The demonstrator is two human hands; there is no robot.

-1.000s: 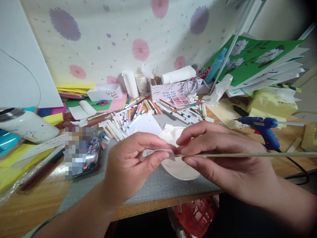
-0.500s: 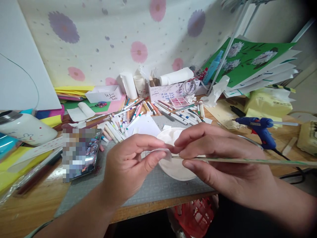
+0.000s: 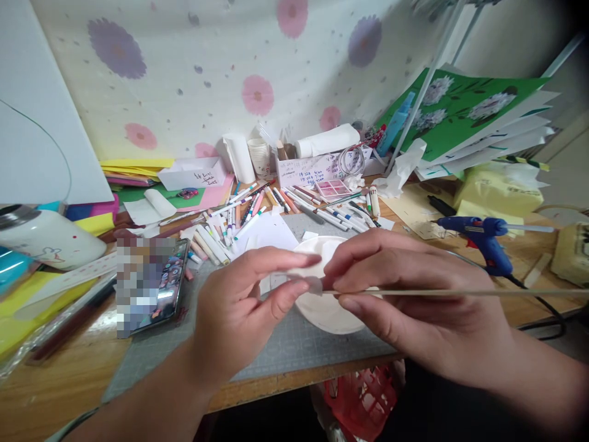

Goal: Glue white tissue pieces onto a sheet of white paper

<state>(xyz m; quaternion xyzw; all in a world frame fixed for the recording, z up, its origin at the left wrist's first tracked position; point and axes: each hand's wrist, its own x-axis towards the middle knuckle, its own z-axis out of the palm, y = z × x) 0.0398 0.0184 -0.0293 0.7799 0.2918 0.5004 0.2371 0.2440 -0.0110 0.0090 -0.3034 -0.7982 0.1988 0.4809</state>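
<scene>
Pinching a thin, straight stick (image 3: 534, 292) between thumb and fingertips, the right hand (image 3: 427, 301) holds it roughly level over the bowl (image 3: 338, 327), close to its inner end, likely because so long and slim a thing would wobble if held farther back. The left hand (image 3: 234, 307) meets it above the bowl's near left edge, its grip closed on a white slip (image 3: 315, 286), thumb against fingers. That slip looks tissue-thin and curved; whether it wraps the stick's tip or only touches it, I can't tell from here. Held this near, the hands probably steady each other. Below, the bowl is round, pale and smooth-looking, on a grey gridded mat (image 3: 248, 356) that perhaps guards the wooden surface (image 3: 83, 368). Slim pens (image 3: 332, 221) lie beyond the bowl, maybe to leave working room; right of it rests a blue plastic glue gun (image 3: 496, 242).
</scene>
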